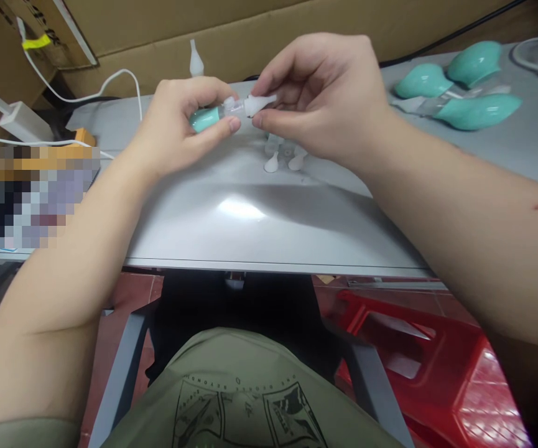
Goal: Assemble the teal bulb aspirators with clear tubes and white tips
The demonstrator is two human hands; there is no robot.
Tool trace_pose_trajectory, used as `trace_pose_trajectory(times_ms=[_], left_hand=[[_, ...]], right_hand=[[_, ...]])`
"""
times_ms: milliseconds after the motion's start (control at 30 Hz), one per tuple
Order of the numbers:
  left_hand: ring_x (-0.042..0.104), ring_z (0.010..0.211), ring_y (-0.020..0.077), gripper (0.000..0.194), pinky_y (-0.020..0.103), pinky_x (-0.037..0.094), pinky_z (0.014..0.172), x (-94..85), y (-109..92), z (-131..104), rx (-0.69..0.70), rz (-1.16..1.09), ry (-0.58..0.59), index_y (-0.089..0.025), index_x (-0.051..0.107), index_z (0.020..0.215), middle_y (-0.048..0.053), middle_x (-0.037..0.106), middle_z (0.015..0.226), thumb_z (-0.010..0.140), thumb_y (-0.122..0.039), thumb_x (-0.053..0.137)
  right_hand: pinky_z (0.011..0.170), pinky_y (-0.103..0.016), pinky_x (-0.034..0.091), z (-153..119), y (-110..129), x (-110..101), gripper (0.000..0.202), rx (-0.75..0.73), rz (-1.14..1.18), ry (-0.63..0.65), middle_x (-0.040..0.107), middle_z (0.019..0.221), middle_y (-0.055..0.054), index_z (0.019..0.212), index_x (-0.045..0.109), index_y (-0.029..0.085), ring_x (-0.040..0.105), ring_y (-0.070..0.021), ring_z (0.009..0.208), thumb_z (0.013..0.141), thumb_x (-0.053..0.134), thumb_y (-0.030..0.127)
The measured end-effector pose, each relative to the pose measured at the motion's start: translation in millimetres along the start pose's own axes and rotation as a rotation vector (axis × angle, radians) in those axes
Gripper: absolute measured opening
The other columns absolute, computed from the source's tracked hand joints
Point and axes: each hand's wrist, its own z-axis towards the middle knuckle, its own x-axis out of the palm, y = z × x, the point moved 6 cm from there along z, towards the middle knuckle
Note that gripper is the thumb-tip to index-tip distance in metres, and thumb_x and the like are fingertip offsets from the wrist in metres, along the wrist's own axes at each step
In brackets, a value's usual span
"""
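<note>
My left hand (180,121) is closed around a teal bulb (204,118) with a clear connector (234,108) at its right end. At that connector's right end sits a white translucent tip (259,104), pinched between the thumb and fingers of my right hand (324,99). The bulb, connector and tip lie in one line, held above the grey table. Below my right hand, small clear and white parts (272,162) lie on the table, partly hidden by that hand. Behind my left hand stands another white pointed tip (196,61).
Several teal bulbs (478,112) with clear ends lie at the back right of the table (259,242). Cardboard (157,31) stands behind. At left are a white charger (25,121) with cables and a blurred-out object (49,193). A red stool (436,373) is below right.
</note>
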Motion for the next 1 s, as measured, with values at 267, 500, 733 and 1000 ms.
trace_pose_trajectory(times_ms=[267, 500, 733, 1000], left_hand=[[0.059, 0.065, 0.0187, 0.043, 0.037, 0.043, 0.062, -1.9, -2.6, 1.9, 0.014, -0.035, -0.077, -0.024, 0.085, 0.092, 0.003, 0.074, 0.077, 0.096, -0.067, 0.081], [0.066, 0.073, 0.0206, 0.027, 0.037, 0.050, 0.070, -2.6, -10.7, -1.3, 0.015, -0.068, -0.053, -0.019, 0.085, 0.098, 0.006, 0.080, 0.085, 0.098, -0.045, 0.082], [0.067, 0.074, 0.0215, 0.025, 0.037, 0.049, 0.072, -4.5, -14.1, 1.3, -0.033, -0.070, 0.012, -0.019, 0.088, 0.098, 0.006, 0.080, 0.085, 0.092, -0.041, 0.078], [0.049, 0.067, 0.0193, 0.077, 0.042, 0.041, 0.065, 1.6, -10.1, 0.7, 0.020, -0.034, -0.071, -0.024, 0.083, 0.092, 0.005, 0.076, 0.080, 0.098, -0.099, 0.062]], right_hand=[[0.086, -0.031, 0.067, -5.0, 2.2, -4.6, 0.022, -0.085, -0.217, 0.030, 0.083, 0.111, -0.001, 0.115, 0.087, 0.023, 0.078, -0.0176, 0.094, 0.101, 0.088, 0.039], [0.091, -0.030, 0.067, -8.1, 3.8, -6.1, 0.021, -0.172, -0.311, 0.092, 0.084, 0.114, 0.001, 0.122, 0.087, 0.024, 0.080, -0.0166, 0.097, 0.101, 0.085, 0.029], [0.106, -0.024, 0.061, -7.5, 6.8, -6.8, 0.025, -0.161, -0.672, 0.215, 0.086, 0.119, 0.007, 0.131, 0.083, 0.038, 0.082, -0.0170, 0.114, 0.109, 0.073, 0.033], [0.109, -0.024, 0.062, -4.1, 2.8, -7.1, 0.023, -0.133, -0.674, 0.187, 0.086, 0.118, 0.007, 0.127, 0.085, 0.038, 0.082, -0.0184, 0.112, 0.108, 0.073, 0.042]])
